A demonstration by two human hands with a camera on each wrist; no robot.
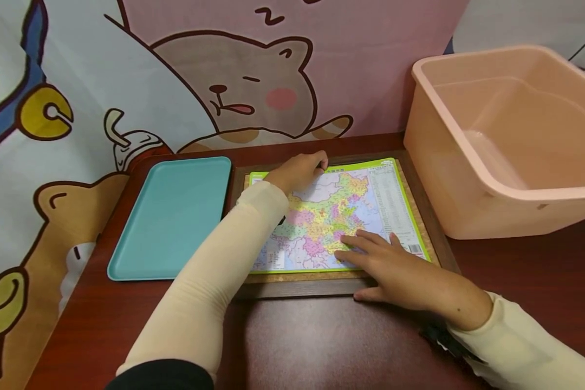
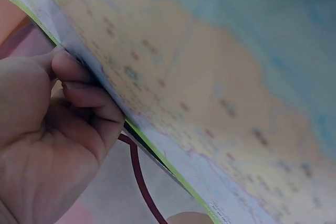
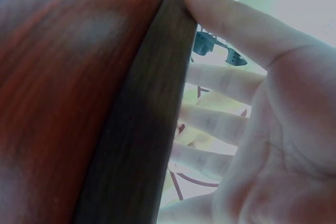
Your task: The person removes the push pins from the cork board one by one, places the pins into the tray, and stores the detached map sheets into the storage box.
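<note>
Map lay on framed board, long axis left to right, extending nearward from left fingers. Left hand, at far edge, pinched it, fingers curled. Right hand spread over near right part, gripped nothing.

Labels on the map are too small to read — a sleeve hides one tray corner — the head view crops the tub.

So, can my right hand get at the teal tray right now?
Probably not directly: your left forearm slants across between your right hand and the teal tray, so reaching it likely means going around.
</note>
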